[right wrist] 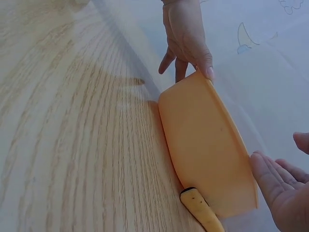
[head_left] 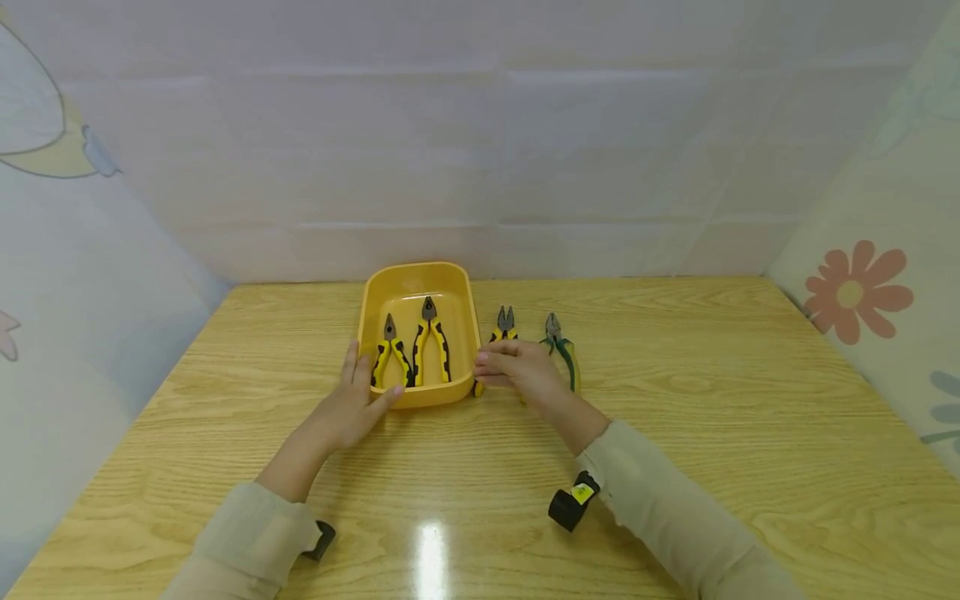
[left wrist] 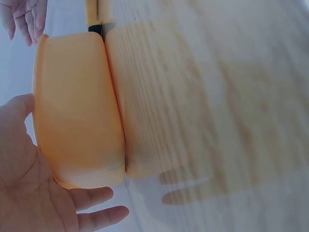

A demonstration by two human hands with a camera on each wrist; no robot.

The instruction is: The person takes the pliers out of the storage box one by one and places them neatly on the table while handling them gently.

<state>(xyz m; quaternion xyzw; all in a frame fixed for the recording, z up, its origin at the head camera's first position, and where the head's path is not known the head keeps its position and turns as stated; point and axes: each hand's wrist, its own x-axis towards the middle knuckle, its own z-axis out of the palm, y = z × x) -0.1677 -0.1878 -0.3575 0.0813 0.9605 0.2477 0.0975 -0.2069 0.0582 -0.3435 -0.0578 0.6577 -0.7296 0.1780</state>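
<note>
A yellow plastic tray (head_left: 417,398) holds two black-and-yellow pliers, a smaller pair (head_left: 390,327) on the left and a larger pair (head_left: 428,310) beside it. My left hand (head_left: 351,410) is at the tray's near left corner, thumb on the rim and straight fingers along the left side. At the right side, my right hand (head_left: 525,372) touches the rim with extended fingertips. Partly hidden beneath that hand lie black-and-yellow pliers (head_left: 506,320). Further right are green-and-yellow pliers (head_left: 572,367). In the right wrist view, a yellow handle (right wrist: 200,208) lies against the tray's wall.
The wooden table (head_left: 675,400) extends to both sides and toward me. Directly behind the tray stands a pale sheet-covered wall (head_left: 487,167). Patterned side walls, one with a red flower (head_left: 850,293), border the table. A black strap (head_left: 570,507) hangs at the right wrist.
</note>
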